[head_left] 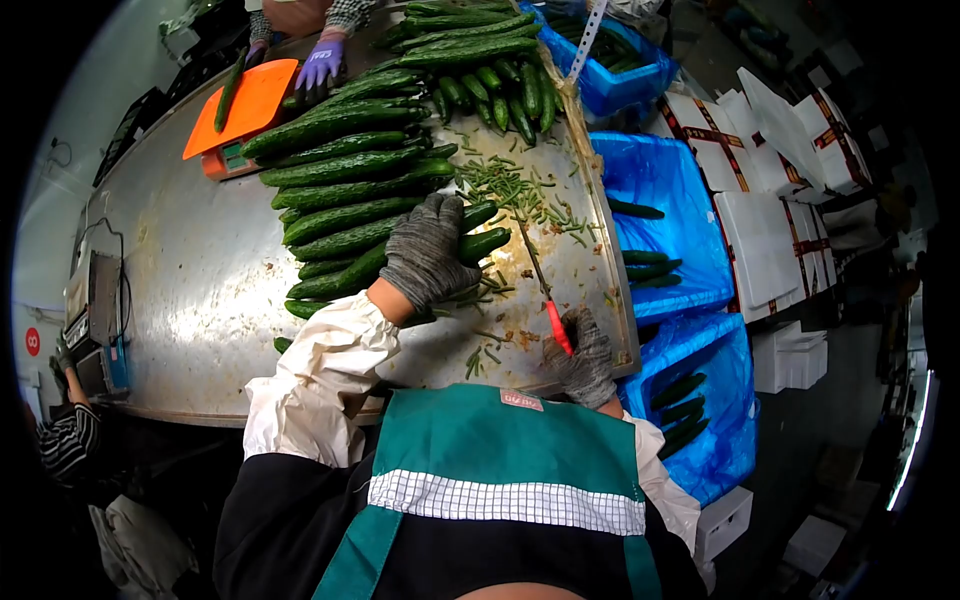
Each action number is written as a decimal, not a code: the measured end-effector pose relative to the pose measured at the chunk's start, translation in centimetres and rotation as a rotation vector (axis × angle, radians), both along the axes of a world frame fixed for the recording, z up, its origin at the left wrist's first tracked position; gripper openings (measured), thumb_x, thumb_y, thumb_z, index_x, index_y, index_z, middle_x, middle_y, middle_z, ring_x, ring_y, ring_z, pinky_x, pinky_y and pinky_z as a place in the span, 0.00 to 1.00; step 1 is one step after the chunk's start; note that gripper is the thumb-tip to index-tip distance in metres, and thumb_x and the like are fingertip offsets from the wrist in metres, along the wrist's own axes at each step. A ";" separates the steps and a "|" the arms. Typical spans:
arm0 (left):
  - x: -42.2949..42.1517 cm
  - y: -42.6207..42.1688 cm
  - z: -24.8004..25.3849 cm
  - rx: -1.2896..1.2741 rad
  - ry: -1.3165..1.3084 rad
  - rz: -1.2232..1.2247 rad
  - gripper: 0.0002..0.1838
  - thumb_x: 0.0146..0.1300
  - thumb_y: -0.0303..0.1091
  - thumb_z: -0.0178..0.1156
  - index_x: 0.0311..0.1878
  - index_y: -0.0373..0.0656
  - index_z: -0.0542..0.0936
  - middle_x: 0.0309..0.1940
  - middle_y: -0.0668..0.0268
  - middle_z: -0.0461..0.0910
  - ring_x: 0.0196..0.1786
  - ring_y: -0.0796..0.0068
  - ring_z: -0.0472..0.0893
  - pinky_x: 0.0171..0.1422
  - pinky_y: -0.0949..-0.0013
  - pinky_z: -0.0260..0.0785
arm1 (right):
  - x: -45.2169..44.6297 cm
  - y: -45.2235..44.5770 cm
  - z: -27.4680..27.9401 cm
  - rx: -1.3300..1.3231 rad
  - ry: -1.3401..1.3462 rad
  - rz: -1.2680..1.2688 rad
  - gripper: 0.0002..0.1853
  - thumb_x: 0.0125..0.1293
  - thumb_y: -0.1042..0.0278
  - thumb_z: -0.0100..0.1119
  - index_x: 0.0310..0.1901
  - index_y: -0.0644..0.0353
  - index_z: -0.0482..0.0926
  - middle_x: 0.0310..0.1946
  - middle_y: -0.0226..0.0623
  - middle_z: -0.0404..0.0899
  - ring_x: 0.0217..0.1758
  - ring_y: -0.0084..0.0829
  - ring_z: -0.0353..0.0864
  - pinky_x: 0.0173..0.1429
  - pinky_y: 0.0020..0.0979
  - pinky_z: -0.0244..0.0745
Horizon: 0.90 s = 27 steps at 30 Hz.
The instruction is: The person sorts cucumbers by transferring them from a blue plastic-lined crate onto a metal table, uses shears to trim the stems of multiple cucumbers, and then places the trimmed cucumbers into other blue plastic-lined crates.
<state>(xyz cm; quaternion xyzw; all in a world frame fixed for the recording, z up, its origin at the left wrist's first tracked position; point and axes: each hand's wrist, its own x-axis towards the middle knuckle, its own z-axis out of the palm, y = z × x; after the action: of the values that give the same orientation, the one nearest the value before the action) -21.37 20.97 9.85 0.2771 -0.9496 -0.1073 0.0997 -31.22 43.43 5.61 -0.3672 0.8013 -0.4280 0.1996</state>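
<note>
My left hand [428, 252], in a grey knit glove, lies over the right-hand ends of long green cucumbers [345, 212] laid side by side on the metal table [190, 290]. Two cucumber ends stick out past its fingers. My right hand [583, 358], gloved the same way, is closed around the red handle of a knife [557, 326] near the table's right edge. The thin blade points up and to the left, over small cut-off green pieces [510, 190] scattered on the metal.
An orange scale [255, 105] with a cucumber on it stands at the upper left, beside a co-worker's purple-gloved hand [322, 62]. Blue-lined crates [668, 160] holding cucumbers line the right edge, with white foam boxes [755, 250] beyond. Another person's arm shows at far left.
</note>
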 end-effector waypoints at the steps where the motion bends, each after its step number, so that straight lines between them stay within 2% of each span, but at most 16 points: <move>1: 0.0 0.1 0.0 0.000 0.001 -0.006 0.46 0.29 0.47 0.68 0.56 0.40 0.63 0.46 0.53 0.67 0.50 0.55 0.70 0.54 0.59 0.66 | -0.2 0.1 0.0 0.000 0.001 -0.006 0.14 0.47 0.65 0.61 0.34 0.59 0.70 0.22 0.42 0.73 0.25 0.41 0.75 0.31 0.35 0.71; 3: 0.0 0.0 0.1 0.046 -0.017 -0.012 0.44 0.29 0.46 0.69 0.54 0.38 0.65 0.44 0.54 0.67 0.48 0.56 0.70 0.52 0.59 0.67 | -0.6 0.1 -0.1 -0.017 0.011 0.042 0.12 0.50 0.68 0.60 0.35 0.61 0.70 0.23 0.39 0.74 0.25 0.33 0.76 0.30 0.32 0.71; 16: 0.2 0.5 -0.1 0.044 -0.015 -0.049 0.45 0.28 0.46 0.69 0.53 0.36 0.65 0.45 0.51 0.67 0.48 0.53 0.70 0.54 0.59 0.65 | -0.4 -0.3 -0.6 -0.068 0.005 0.070 0.13 0.50 0.69 0.60 0.36 0.61 0.70 0.21 0.39 0.75 0.23 0.31 0.77 0.30 0.31 0.72; 18: 0.1 0.3 -0.1 0.077 -0.007 -0.063 0.44 0.27 0.45 0.70 0.53 0.36 0.65 0.44 0.51 0.68 0.47 0.53 0.70 0.53 0.58 0.65 | -0.4 -0.3 -0.7 -0.060 -0.041 0.047 0.16 0.47 0.64 0.64 0.35 0.57 0.70 0.24 0.42 0.76 0.28 0.44 0.77 0.31 0.36 0.72; 23: 0.3 0.4 0.0 0.034 0.062 -0.087 0.43 0.26 0.44 0.70 0.50 0.38 0.66 0.42 0.52 0.68 0.44 0.52 0.71 0.49 0.57 0.66 | -0.3 -0.4 0.0 -0.024 0.063 0.044 0.15 0.47 0.65 0.64 0.35 0.58 0.70 0.22 0.42 0.75 0.26 0.43 0.76 0.30 0.36 0.71; 25: 0.3 0.8 0.9 0.058 -0.026 -0.068 0.37 0.31 0.45 0.66 0.48 0.39 0.67 0.43 0.52 0.68 0.48 0.53 0.69 0.51 0.55 0.63 | -0.2 -0.3 -0.2 -0.038 0.105 0.049 0.15 0.47 0.66 0.64 0.35 0.58 0.69 0.22 0.42 0.74 0.25 0.42 0.76 0.29 0.35 0.70; 27: 0.4 0.9 1.2 0.065 -0.043 -0.063 0.39 0.30 0.45 0.67 0.49 0.39 0.66 0.44 0.52 0.68 0.48 0.54 0.69 0.52 0.56 0.62 | -0.1 -0.4 -0.5 -0.043 0.036 0.044 0.13 0.48 0.69 0.60 0.35 0.60 0.70 0.23 0.40 0.71 0.24 0.37 0.73 0.30 0.33 0.69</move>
<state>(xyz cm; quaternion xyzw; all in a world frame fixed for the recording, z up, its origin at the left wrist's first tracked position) -20.94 21.90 11.08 0.2525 -0.9558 -0.1353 0.0665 -31.35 43.05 5.13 -0.3965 0.7872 -0.4339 0.1867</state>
